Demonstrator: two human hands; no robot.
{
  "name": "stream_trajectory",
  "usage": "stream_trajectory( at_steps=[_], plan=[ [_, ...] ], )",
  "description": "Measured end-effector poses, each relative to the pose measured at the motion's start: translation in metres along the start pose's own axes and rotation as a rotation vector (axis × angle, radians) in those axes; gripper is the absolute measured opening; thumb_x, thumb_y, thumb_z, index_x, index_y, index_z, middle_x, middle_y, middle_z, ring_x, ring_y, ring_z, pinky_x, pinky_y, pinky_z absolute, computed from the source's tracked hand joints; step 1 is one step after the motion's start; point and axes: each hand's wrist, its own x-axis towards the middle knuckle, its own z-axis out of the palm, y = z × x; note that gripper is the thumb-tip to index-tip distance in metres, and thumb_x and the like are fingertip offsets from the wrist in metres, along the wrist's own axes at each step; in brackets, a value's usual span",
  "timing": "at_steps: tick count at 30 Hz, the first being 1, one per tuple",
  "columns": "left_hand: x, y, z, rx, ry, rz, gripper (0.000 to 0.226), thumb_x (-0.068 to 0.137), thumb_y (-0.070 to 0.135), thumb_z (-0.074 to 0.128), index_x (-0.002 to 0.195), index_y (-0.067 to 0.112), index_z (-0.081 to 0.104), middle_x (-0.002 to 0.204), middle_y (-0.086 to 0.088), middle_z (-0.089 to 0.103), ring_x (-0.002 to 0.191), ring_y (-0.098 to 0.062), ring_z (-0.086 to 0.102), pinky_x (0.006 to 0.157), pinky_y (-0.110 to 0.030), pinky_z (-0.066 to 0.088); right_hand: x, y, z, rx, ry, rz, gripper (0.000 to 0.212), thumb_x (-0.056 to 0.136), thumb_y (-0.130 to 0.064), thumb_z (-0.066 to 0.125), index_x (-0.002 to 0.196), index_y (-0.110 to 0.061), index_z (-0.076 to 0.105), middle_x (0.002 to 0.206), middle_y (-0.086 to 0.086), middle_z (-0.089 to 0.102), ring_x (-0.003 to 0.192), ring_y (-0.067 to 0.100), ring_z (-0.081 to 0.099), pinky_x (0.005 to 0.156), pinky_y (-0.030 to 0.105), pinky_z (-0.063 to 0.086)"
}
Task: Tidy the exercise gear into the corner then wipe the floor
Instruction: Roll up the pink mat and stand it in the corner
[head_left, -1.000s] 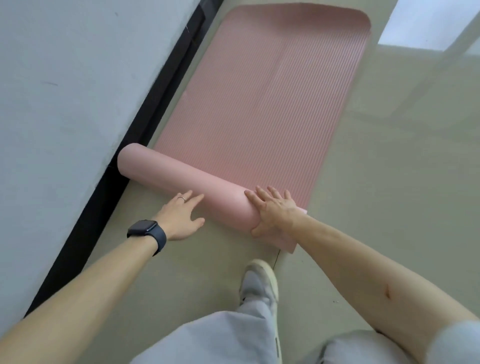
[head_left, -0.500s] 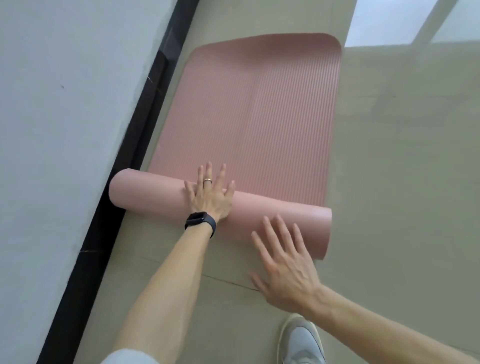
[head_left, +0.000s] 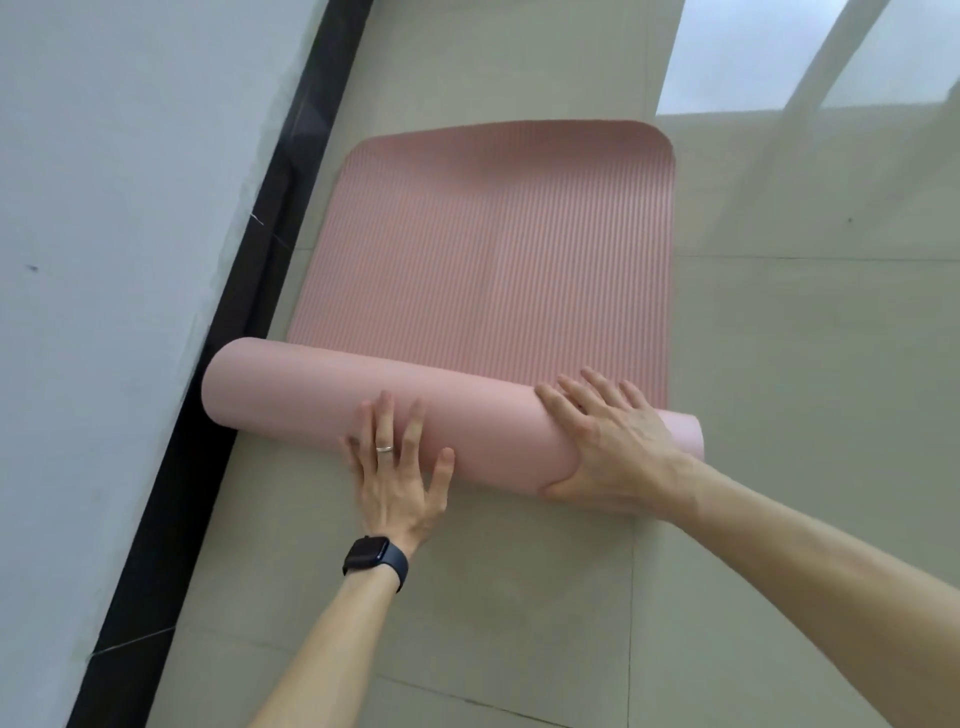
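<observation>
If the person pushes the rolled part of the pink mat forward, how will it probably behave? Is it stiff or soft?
The roll is round and lies on smooth floor, so it should probably roll forward easily. It looks like thick soft foam; the right hand seems to dent it slightly. Released, it may spring open.

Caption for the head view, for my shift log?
Left hand and right hand press on a partly rolled pink exercise mat on the tiled floor beside a white wall.

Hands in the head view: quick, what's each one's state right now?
Left hand: open, spread fingers pressing the rolled pink mat.
Right hand: open, palm and fingers pressing the same roll.
</observation>
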Motion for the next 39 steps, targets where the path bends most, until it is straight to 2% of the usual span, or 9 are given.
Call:
stream_trajectory(
  at_steps=[5, 7, 11, 15, 19, 25, 32, 35, 39],
  plan=[
    [0.055, 0.025, -0.001, 0.053, -0.123, -0.093, 0.064, 0.092, 0.061, 0.030, 0.149, 0.034, 0.037, 0.162, 0.000, 0.024, 0.153, -0.026, 0.004, 0.117, -0.064, 0.004, 0.035, 0.020, -0.041, -0.034, -0.236, 0.101, 0.128, 0.052, -0.096, 0.048, 0.155, -0.042, -0.006, 0.167, -0.001, -0.003, 0.152, 0.027, -0.012, 0.120, 0.059, -0.006],
    [0.065, 0.028, -0.005, 0.103, -0.151, -0.113, 0.064, 0.092, 0.064, 0.027, 0.148, 0.035, 0.038, 0.161, -0.002, 0.026, 0.152, -0.026, 0.006, 0.116, -0.064, 0.004, 0.037, 0.019, -0.048, -0.075, -0.187, 0.142, 0.127, 0.056, -0.097, 0.043, 0.155, -0.040, -0.011, 0.167, 0.002, -0.007, 0.152, 0.030, -0.012, 0.118, 0.060, -0.011],
    [0.101, 0.043, -0.011, 0.151, -0.252, -0.154, 0.065, 0.092, 0.066, 0.018, 0.145, 0.039, 0.043, 0.157, -0.002, 0.034, 0.152, -0.026, 0.007, 0.116, -0.063, 0.005, -0.001, 0.010, -0.036, -0.148, 0.204, 0.044, 0.095, 0.079, -0.074, 0.048, 0.155, -0.022, 0.026, 0.161, 0.015, 0.026, 0.150, 0.038, 0.016, 0.117, 0.062, 0.012],
    [0.147, 0.062, -0.011, 0.173, -0.327, -0.214, 0.059, 0.090, 0.062, 0.019, 0.134, 0.043, 0.052, 0.153, 0.000, 0.043, 0.150, -0.023, 0.013, 0.117, -0.059, -0.002, -0.005, 0.008, -0.018, -0.196, 0.005, 0.071, 0.128, 0.050, -0.058, 0.085, 0.155, -0.016, 0.026, 0.161, 0.022, 0.018, 0.145, 0.053, 0.014, 0.105, 0.081, 0.005],
    [0.197, 0.078, -0.001, 0.195, -0.325, -0.298, 0.047, 0.093, 0.054, 0.030, 0.122, 0.039, 0.063, 0.148, 0.000, 0.050, 0.146, -0.021, 0.024, 0.118, -0.052, 0.004, 0.043, 0.044, -0.041, -0.300, -0.038, 0.036, 0.114, 0.057, -0.026, 0.079, 0.152, -0.016, 0.017, 0.149, 0.021, 0.031, 0.131, 0.051, 0.035, 0.094, 0.074, 0.031],
    [0.207, 0.093, -0.001, -0.060, 0.129, -0.199, 0.053, 0.096, 0.041, 0.039, 0.144, 0.019, 0.044, 0.158, -0.009, 0.029, 0.151, -0.029, 0.014, 0.117, -0.059, 0.009, 0.103, 0.090, -0.100, -0.121, -0.218, -0.079, 0.110, 0.060, -0.052, 0.069, 0.148, -0.029, 0.007, 0.133, 0.001, 0.039, 0.114, 0.034, 0.047, 0.084, 0.050, 0.043],
    [0.168, 0.085, 0.029, -0.042, -0.109, -0.290, 0.072, 0.092, 0.074, 0.012, 0.155, 0.040, 0.007, 0.165, 0.004, -0.013, 0.151, -0.028, -0.016, 0.108, -0.077, 0.009, 0.178, 0.121, -0.150, 0.003, -0.548, 0.070, 0.114, 0.051, -0.049, 0.077, 0.150, -0.038, 0.022, 0.154, -0.006, 0.023, 0.143, 0.030, 0.022, 0.112, 0.060, 0.023],
    [0.224, 0.101, 0.032, -0.004, -0.116, -0.300, 0.070, 0.091, 0.075, 0.008, 0.153, 0.043, 0.018, 0.166, 0.004, -0.002, 0.151, -0.030, -0.011, 0.105, -0.078, 0.018, 0.174, 0.108, -0.149, 0.073, -0.227, 0.009, 0.100, 0.069, -0.039, 0.062, 0.155, -0.025, 0.014, 0.165, 0.001, 0.006, 0.151, 0.030, 0.002, 0.119, 0.060, 0.005],
    [0.312, 0.135, 0.032, 0.005, -0.172, -0.409, 0.055, 0.099, 0.059, 0.011, 0.153, 0.048, 0.014, 0.166, 0.002, 0.000, 0.151, -0.020, -0.018, 0.113, -0.068, -0.006, 0.175, 0.081, -0.120, -0.052, 0.042, -0.127, 0.115, 0.071, -0.073, 0.048, 0.156, -0.014, -0.001, 0.165, 0.013, -0.004, 0.152, 0.034, -0.008, 0.119, 0.059, 0.002]
  ],
)
